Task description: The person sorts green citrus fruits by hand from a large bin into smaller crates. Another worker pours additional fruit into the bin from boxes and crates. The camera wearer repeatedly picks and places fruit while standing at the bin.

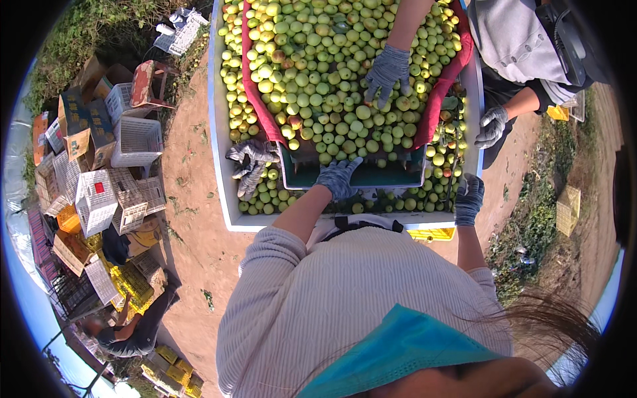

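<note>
My left hand [339, 178], in a grey knitted glove, reaches over the front lip of a dark green chute [306, 180]. Its fingers are spread at the lower edge of a heap of small round green fruit [343, 94] and it holds nothing. My right hand [469, 200], gloved alike, rests at the right rim of a large white bin [221, 149]; whether it grips the rim is unclear. Red cloth padding [438, 109] lines both sides of the heap. A co-worker's gloved hand [389, 74] touches the fruit from above.
A co-worker's other gloved hand [492, 128] hangs beside the bin's right wall. Loose striped gloves [252, 164] lie at the chute's left corner. Plastic crates [97, 201] and cardboard boxes are piled on the left, where another person [134, 333] bends. A yellow crate [433, 234] sits below the bin's front.
</note>
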Demonstrator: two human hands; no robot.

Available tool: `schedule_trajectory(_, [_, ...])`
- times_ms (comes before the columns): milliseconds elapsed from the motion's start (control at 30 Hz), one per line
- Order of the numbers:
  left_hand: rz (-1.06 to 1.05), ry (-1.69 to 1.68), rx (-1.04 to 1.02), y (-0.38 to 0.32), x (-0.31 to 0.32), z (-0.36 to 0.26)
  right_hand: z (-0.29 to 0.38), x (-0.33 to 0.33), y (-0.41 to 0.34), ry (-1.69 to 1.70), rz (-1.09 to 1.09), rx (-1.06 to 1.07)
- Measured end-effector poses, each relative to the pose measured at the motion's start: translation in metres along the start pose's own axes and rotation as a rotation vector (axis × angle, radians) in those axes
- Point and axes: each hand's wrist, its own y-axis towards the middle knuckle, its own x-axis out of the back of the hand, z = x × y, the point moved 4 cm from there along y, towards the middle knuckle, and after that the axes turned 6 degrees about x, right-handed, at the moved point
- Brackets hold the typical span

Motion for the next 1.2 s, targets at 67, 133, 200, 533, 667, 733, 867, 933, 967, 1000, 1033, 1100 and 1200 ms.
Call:
schedule_trajectory(67, [0.006,0.009,0.001,-0.001,0.001,0.000,0.083,-0.037,0.039,0.224,0.110,0.292])
schedule_trajectory(133, [-0.004,0.009,0.003,-0.002,0.002,0.000,0.153,-0.083,0.066,0.290,0.305,0.457])
schedule_trajectory(200, [-0.004,0.000,0.017,-0.003,0.003,0.000,0.208,-0.128,0.090,0.246,0.433,0.559])
schedule_trajectory(533, [0.031,-0.040,-0.009,0.005,0.000,0.004,0.269,-0.239,0.154,-0.255,0.898,0.441])
schedule_trajectory(667, [0.016,-0.029,-0.027,0.007,-0.002,0.004,0.273,-0.226,0.131,-0.011,0.815,0.408])
schedule_trajectory(733, [0.032,-0.029,-0.034,0.008,-0.002,0.004,0.275,-0.227,0.119,0.020,0.863,0.309])
schedule_trajectory(867, [0.086,-0.044,-0.001,0.007,-0.001,0.004,0.278,-0.232,0.108,-0.078,0.942,0.446])
schedule_trajectory(933, [0.062,-0.043,-0.008,0.006,0.001,0.003,0.275,-0.232,0.106,-0.029,0.890,0.469])
schedule_trajectory(967, [0.021,-0.041,-0.022,0.005,0.003,0.002,0.274,-0.231,0.104,-0.027,0.855,0.496])
schedule_trajectory(1000, [0.016,-0.027,-0.017,0.006,0.004,0.003,0.272,-0.230,0.099,-0.039,0.826,0.505])
schedule_trajectory(1033, [-0.013,-0.018,-0.029,0.007,0.006,0.003,0.271,-0.228,0.094,-0.044,0.798,0.515])
schedule_trajectory(1100, [0.009,-0.006,0.004,0.005,0.001,0.004,0.274,-0.222,0.082,0.033,0.666,0.519])
schedule_trajectory(1200, [0.021,-0.038,0.017,0.006,-0.004,0.006,0.288,-0.219,0.064,0.065,0.657,0.576])
